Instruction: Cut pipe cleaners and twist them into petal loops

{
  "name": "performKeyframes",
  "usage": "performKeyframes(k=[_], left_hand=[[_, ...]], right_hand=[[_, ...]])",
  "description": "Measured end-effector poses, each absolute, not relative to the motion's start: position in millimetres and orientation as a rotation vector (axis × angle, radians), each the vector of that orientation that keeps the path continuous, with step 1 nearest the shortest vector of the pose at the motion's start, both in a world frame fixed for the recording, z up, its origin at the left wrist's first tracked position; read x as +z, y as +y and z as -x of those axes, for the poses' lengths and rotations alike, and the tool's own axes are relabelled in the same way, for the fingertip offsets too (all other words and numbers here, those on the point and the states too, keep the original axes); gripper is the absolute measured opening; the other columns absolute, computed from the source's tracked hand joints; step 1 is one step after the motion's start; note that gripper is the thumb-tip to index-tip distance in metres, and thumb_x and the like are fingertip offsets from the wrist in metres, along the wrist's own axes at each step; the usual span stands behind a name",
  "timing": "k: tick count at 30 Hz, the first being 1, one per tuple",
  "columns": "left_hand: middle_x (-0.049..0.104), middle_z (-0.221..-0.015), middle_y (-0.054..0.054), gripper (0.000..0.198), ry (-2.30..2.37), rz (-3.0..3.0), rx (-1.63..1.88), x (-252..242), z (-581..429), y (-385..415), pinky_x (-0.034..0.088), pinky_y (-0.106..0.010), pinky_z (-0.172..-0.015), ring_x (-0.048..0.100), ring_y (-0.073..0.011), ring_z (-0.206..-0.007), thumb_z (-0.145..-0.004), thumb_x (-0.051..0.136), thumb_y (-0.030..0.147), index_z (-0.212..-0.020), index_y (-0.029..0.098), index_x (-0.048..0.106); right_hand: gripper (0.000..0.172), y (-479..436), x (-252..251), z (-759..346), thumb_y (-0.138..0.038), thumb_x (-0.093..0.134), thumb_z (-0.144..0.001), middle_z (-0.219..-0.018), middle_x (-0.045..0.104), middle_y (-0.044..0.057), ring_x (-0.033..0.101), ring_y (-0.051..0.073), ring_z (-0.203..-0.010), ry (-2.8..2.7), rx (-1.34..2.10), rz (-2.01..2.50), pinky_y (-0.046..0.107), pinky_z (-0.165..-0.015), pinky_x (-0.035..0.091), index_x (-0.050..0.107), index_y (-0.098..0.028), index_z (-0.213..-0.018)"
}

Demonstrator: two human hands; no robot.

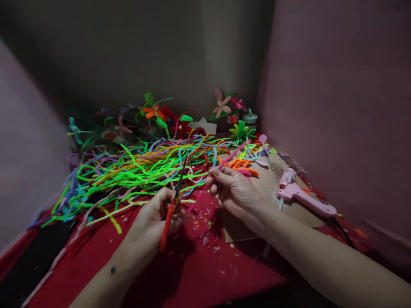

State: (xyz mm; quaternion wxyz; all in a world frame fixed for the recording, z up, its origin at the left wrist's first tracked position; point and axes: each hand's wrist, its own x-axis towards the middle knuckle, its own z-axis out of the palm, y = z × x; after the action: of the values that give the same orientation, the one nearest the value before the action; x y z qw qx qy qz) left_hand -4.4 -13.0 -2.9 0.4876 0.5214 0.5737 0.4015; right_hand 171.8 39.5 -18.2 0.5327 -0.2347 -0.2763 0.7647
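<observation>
My left hand [157, 216] is closed around scissors with orange-red handles [168, 226]. Their dark blades [180, 177] point up and away, over the heap of pipe cleaners. A short bright pink length [196, 202] shows beside the left fingers; whether they hold it is unclear. To the right, my right hand [233, 190] pinches a pink pipe cleaner [236, 152] between thumb and fingertips, its free end slanting up and right. Just beyond that hand lie orange looped pipe cleaners [242, 164].
Many-coloured pipe cleaners [128, 175] spread across the red cloth [205, 273]. A pink glue gun [303, 196] rests on cardboard [266, 184] at right. Finished pipe-cleaner flowers [221, 105] stand at the back by the wall. Tiny clippings [208, 224] litter the cloth.
</observation>
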Motion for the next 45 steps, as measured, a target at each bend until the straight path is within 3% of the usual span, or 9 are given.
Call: performKeyframes(k=[12, 16, 20, 24, 26, 28, 30, 38, 45], left_hand=[[0.045, -0.064, 0.006, 0.032, 1.451, -1.343, 0.919, -10.8, 18.4, -5.9, 0.044, -0.022, -0.052, 0.047, -0.0094, -0.056, -0.053, 0.070, 0.022, -0.070, 0.021, 0.042], [0.049, -0.067, 0.004, 0.027, 1.569, -1.356, 0.862, 4.3, 8.8, -16.4, 0.043, -0.021, -0.049, 0.046, -0.0100, -0.056, -0.060, 0.068, 0.030, -0.071, 0.021, 0.045], [0.049, -0.062, 0.004, 0.032, 1.579, -1.346, 0.823, 10.9, 9.3, -12.3, 0.041, -0.022, -0.048, 0.045, -0.0107, -0.055, -0.054, 0.073, 0.034, -0.067, 0.021, 0.046], [0.050, -0.063, 0.005, 0.035, 1.534, -1.398, 0.837, 3.4, 19.3, -2.2, 0.042, -0.022, -0.052, 0.045, -0.0098, -0.056, -0.049, 0.075, 0.029, -0.067, 0.020, 0.048], [0.050, -0.064, 0.006, 0.035, 1.511, -1.382, 0.850, -0.2, 22.3, -1.4, 0.039, -0.020, -0.052, 0.044, -0.0084, -0.056, -0.052, 0.074, 0.029, -0.072, 0.019, 0.048], [0.049, -0.066, 0.006, 0.035, 1.478, -1.365, 0.845, -1.7, 22.2, -2.9, 0.037, -0.019, -0.051, 0.043, -0.0073, -0.055, -0.056, 0.074, 0.030, -0.075, 0.019, 0.046], [0.049, -0.068, 0.007, 0.037, 1.453, -1.349, 0.840, -1.7, 19.7, -4.8, 0.037, -0.019, -0.053, 0.043, -0.0070, -0.056, -0.057, 0.074, 0.029, -0.075, 0.019, 0.044], [0.044, -0.065, 0.007, 0.033, 1.427, -1.367, 0.756, -5.9, 17.9, -4.0, 0.041, -0.020, -0.053, 0.042, -0.0082, -0.056, -0.052, 0.072, 0.025, -0.072, 0.019, 0.046], [0.051, -0.067, 0.004, 0.025, 1.441, -1.452, 0.683, -6.0, 28.3, -0.6, 0.043, -0.022, -0.056, 0.047, -0.0114, -0.062, -0.053, 0.071, 0.021, -0.068, 0.019, 0.052]], right_hand=[[0.007, 60.3, -9.2, -190.1, -0.016, 0.056, -0.081, -0.056, 0.061, 0.001, 0.048, 0.006, -0.042, -0.608, 1.567, 0.655, 0.018, -0.040, 0.033, 0.062, -0.013, -0.080], [0.007, 63.0, -6.7, -194.1, -0.018, 0.056, -0.082, -0.054, 0.061, 0.000, 0.047, 0.006, -0.041, -0.601, 1.527, 0.652, 0.017, -0.041, 0.032, 0.061, -0.014, -0.081], [0.007, 66.1, -4.7, -198.2, -0.020, 0.056, -0.082, -0.050, 0.058, -0.002, 0.044, 0.005, -0.038, -0.612, 1.510, 0.667, 0.016, -0.038, 0.028, 0.061, -0.015, -0.083], [0.018, 61.2, -4.2, -196.5, -0.031, 0.064, -0.077, -0.066, 0.065, -0.001, 0.054, 0.008, -0.050, -0.671, 1.565, 0.565, 0.019, -0.046, 0.040, 0.061, -0.018, -0.089], [0.024, 54.6, -7.0, -191.7, -0.030, 0.070, -0.072, -0.078, 0.068, 0.001, 0.054, 0.007, -0.050, -0.810, 1.647, 0.538, 0.020, -0.044, 0.040, 0.061, -0.018, -0.090], [0.024, 46.6, -11.7, -184.8, -0.026, 0.073, -0.068, -0.077, 0.067, 0.000, 0.052, 0.006, -0.045, -0.870, 1.751, 0.567, 0.018, -0.040, 0.038, 0.062, -0.016, -0.086], [0.023, 39.4, -16.5, -178.0, -0.029, 0.069, -0.073, -0.080, 0.069, 0.003, 0.054, 0.006, -0.045, -0.958, 1.883, 0.573, 0.019, -0.040, 0.039, 0.063, -0.015, -0.090], [0.018, 49.9, -6.6, -186.6, -0.031, 0.063, -0.076, -0.066, 0.067, 0.000, 0.053, 0.006, -0.043, -0.884, 1.633, 0.547, 0.017, -0.040, 0.038, 0.065, -0.015, -0.085], [0.013, 59.2, 6.7, -201.3, -0.024, 0.058, -0.077, -0.061, 0.065, -0.001, 0.051, 0.006, -0.043, -0.802, 1.485, 0.579, 0.018, -0.041, 0.037, 0.065, -0.016, -0.085]])
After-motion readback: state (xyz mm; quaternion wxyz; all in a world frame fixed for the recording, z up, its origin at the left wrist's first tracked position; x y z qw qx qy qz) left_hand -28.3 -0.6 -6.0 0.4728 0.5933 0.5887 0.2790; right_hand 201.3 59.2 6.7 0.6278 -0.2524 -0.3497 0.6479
